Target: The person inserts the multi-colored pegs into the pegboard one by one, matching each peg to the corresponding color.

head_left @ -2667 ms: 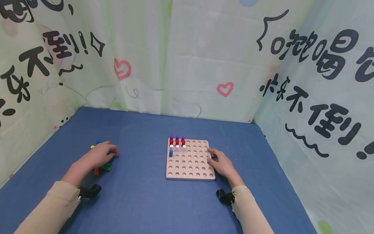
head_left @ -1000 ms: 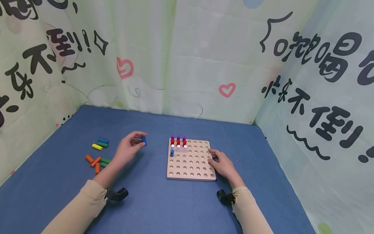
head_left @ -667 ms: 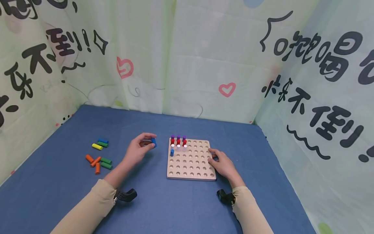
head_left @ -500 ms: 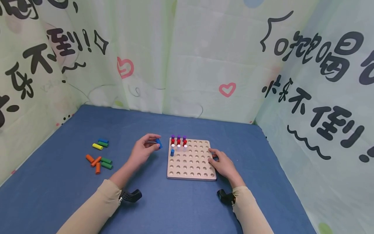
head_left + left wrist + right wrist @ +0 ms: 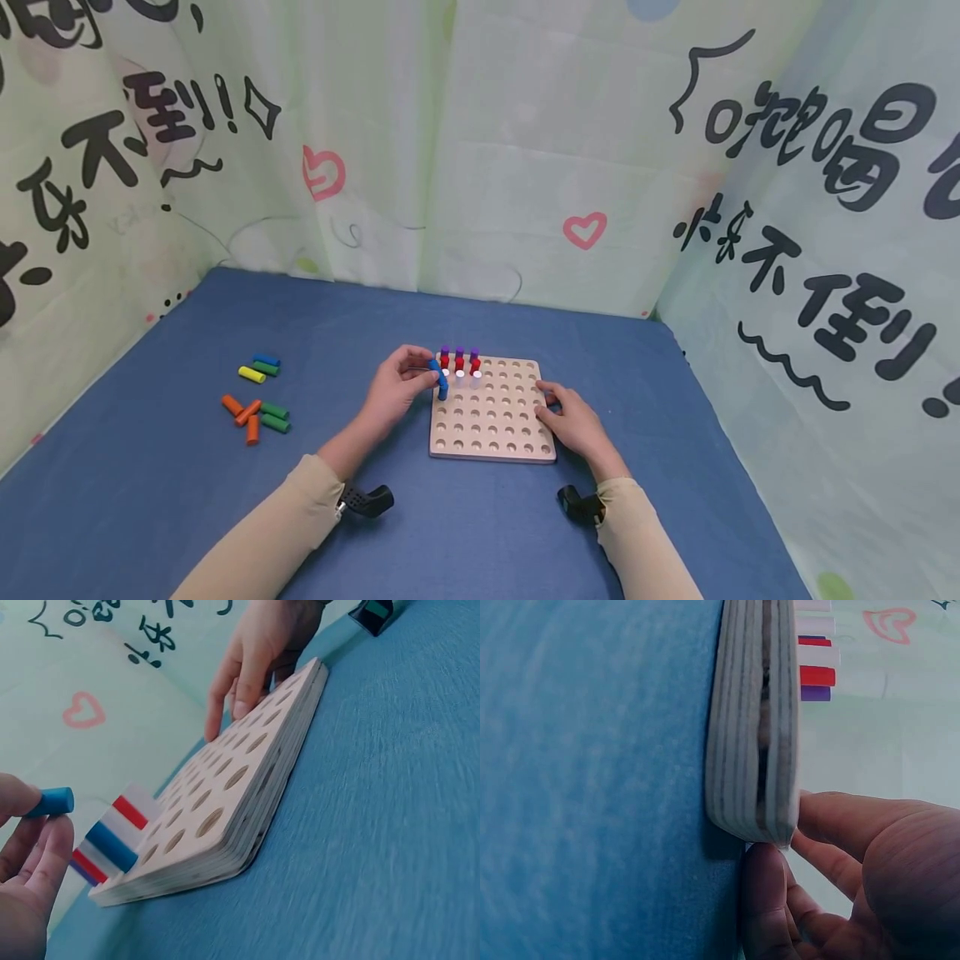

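Observation:
Between thumb and fingertips, my left hand (image 5: 397,387) pinches a blue peg (image 5: 56,802), tilted, above the left edge of a wooden pegboard (image 5: 491,429). Just below it in the head view, another blue peg (image 5: 443,392) stands in a hole. Behind that are rows of white pegs (image 5: 460,377), red pegs (image 5: 460,364) and purple pegs (image 5: 460,351), three to a row. My right hand (image 5: 573,421) holds the board's right edge; in the right wrist view its thumb (image 5: 766,881) is against the board's end and its fingers are at the top side.
Loose pegs lie at the left on the blue cloth (image 5: 480,533): a blue peg (image 5: 267,360), a yellow peg (image 5: 252,374), several green pegs (image 5: 274,423) and orange pegs (image 5: 252,430). Printed curtains (image 5: 495,150) stand behind and on both sides.
My left hand was over the loose pegs at the left; it has carried a blue peg rightward to the board's left edge. My right hand stays at the board's right edge.

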`<control>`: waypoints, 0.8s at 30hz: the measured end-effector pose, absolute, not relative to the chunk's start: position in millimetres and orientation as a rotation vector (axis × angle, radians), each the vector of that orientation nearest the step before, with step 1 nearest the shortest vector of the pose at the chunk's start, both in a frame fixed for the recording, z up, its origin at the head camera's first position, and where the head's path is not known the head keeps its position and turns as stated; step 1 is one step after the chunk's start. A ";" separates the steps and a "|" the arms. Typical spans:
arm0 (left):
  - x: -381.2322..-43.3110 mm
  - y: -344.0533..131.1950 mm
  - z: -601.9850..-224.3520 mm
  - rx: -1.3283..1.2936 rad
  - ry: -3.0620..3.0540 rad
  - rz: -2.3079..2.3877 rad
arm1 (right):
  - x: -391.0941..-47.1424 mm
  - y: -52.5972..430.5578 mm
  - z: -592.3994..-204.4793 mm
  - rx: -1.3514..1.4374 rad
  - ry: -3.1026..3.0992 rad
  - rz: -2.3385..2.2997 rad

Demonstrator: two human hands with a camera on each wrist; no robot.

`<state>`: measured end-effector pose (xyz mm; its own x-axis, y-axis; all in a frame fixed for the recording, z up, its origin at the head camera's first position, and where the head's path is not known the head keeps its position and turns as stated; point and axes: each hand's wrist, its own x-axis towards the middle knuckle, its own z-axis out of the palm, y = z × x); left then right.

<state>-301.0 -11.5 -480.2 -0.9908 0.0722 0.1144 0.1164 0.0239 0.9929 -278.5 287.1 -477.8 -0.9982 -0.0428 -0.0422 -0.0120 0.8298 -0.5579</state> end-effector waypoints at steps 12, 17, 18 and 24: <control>-302.5 6.7 -489.0 -0.245 -2.302 -1.979 | -279.2 286.4 -477.5 -0.034 2.948 -0.895; -303.1 8.8 -494.3 -0.313 -2.334 -1.897 | -279.2 286.4 -478.3 -0.034 2.945 -0.890; -302.8 9.1 -495.1 -0.332 -2.349 -1.868 | -279.2 286.5 -478.4 -0.036 2.945 -0.889; -300.6 12.6 -497.7 -0.411 -2.458 -1.705 | -278.6 286.7 -478.0 -0.033 2.941 -0.903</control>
